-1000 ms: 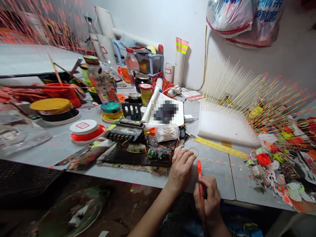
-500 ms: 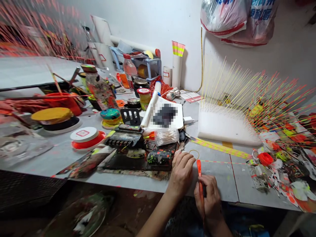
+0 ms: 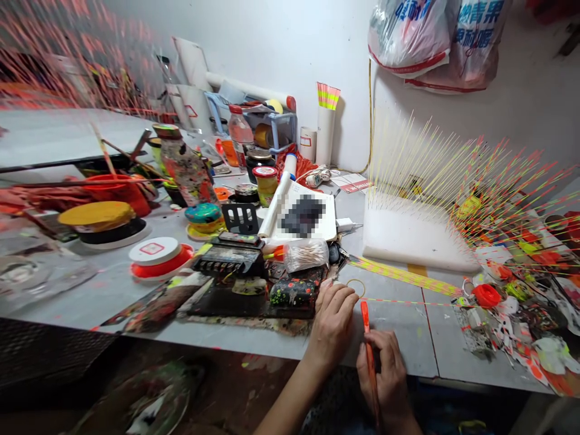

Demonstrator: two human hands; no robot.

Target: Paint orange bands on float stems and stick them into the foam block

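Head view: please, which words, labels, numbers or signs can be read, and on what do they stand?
"青果": right hanging bag; neighbouring characters unclear.
Left hanging bag: blue characters, creased, unreadable.
Too small to read: print on white lid, short white tube, red-white card.

Glossy-tipped orange brush (image 3: 370, 359), matt white foam block (image 3: 412, 243), smooth grey tabletop (image 3: 414, 329).

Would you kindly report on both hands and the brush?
Right hand: gripping orange-tipped brush. Left hand: beside paint-spotted cylinder, grip hidden. Thin striped rod near brush tip.
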